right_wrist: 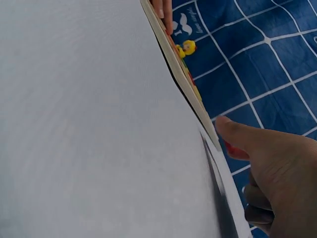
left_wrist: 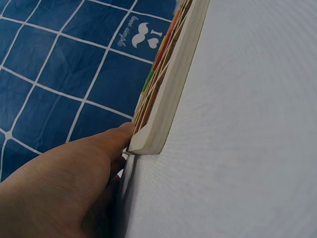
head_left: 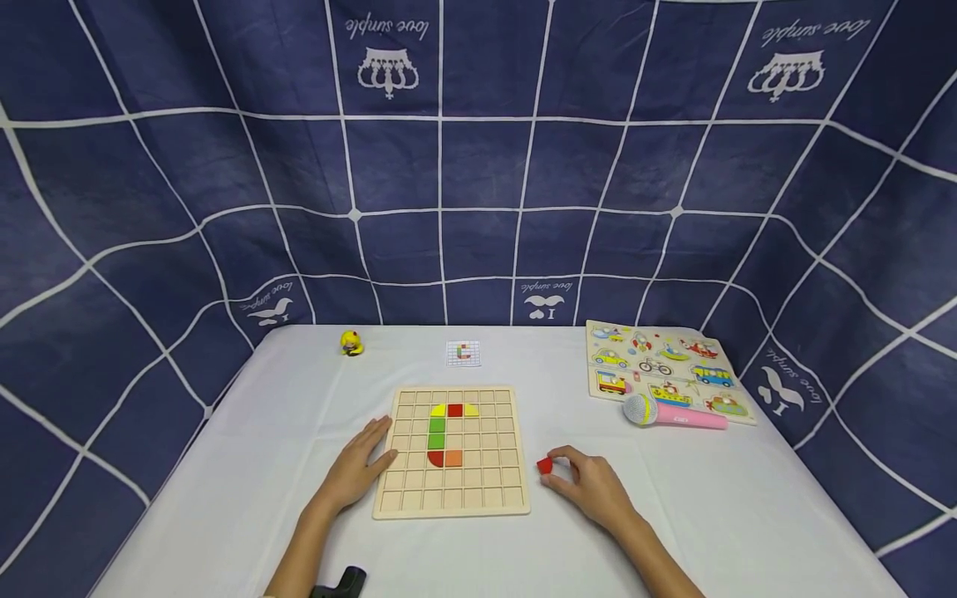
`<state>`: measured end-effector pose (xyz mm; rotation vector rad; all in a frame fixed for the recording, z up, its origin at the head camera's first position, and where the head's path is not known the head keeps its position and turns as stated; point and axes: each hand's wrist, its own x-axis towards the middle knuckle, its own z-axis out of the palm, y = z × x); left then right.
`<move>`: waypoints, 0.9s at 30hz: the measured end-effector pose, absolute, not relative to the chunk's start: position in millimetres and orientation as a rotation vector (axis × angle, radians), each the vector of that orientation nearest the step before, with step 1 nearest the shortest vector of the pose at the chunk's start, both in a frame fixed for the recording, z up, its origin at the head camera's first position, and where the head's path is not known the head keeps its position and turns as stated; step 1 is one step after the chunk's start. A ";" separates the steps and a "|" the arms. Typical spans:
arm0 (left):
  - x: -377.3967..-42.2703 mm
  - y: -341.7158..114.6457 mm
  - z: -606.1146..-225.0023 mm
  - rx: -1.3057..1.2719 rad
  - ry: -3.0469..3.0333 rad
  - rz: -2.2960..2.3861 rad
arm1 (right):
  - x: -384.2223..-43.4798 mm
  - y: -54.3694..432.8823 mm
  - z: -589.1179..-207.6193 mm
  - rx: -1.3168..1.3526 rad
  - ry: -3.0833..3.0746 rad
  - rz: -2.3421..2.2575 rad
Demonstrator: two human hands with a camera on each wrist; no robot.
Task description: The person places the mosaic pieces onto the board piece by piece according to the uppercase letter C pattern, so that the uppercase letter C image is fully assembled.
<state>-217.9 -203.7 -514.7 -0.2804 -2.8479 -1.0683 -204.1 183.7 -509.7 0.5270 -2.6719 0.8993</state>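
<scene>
left hand: (head_left: 357, 475) lies flat, fingers straight, on the worktop (head_left: 224, 498) at the left edge of the wooden grid board (head_left: 453, 498); fingertips touch the frame. Left wrist view shows a finger against the board corner. Grip apart, holding nothing.
right hand: (head_left: 591, 486) grip clamped on a red piece (head_left: 544, 466), pinched between thumb and fingers just right of the board, low over the worktop.
red piece: small, shape hard to tell; off the board, near its lower right side. Mostly hidden in right wrist view, only a red sliver under the thumb.
board: square grid tray lying flat at centre. Filled cells form a C-like figure: yellow, red, yellow on top, two green down the left, dark red and orange at the bottom. Other cells bare.
pattern card: (head_left: 463, 353) small card behind the board, print too small to read in detail.
other things: yellow toy (head_left: 351, 342) far left; vehicle puzzle board (head_left: 661, 365) far right with pink microphone (head_left: 673, 413) lying on its near edge; dark object (head_left: 340, 581) at bottom edge, unclear.
risk: piece could slip from the light pinch; could go in the wrong cell or turned the wrong way, since the card is far; board could slide if the left hand lifts; a sleeve or wrist could knock seated pieces.
</scene>
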 end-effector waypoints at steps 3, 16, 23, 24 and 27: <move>-217.9 -203.5 -515.2 -0.277 -2.850 -1.060 | -206.1 176.2 -508.6 0.500 -2.604 0.892; -218.9 -203.3 -517.2 -0.268 -2.856 -1.044 | -208.9 104.5 -502.1 0.442 -2.539 0.830; -219.4 -203.2 -516.4 -0.280 -2.853 -1.050 | -207.8 74.1 -505.5 0.431 -2.536 0.798; -219.6 -203.3 -516.4 -0.283 -2.852 -1.046 | -208.0 71.6 -506.0 0.433 -2.537 0.798; -220.1 -203.4 -516.4 -0.278 -2.856 -1.035 | -209.0 66.8 -508.5 0.439 -2.554 0.791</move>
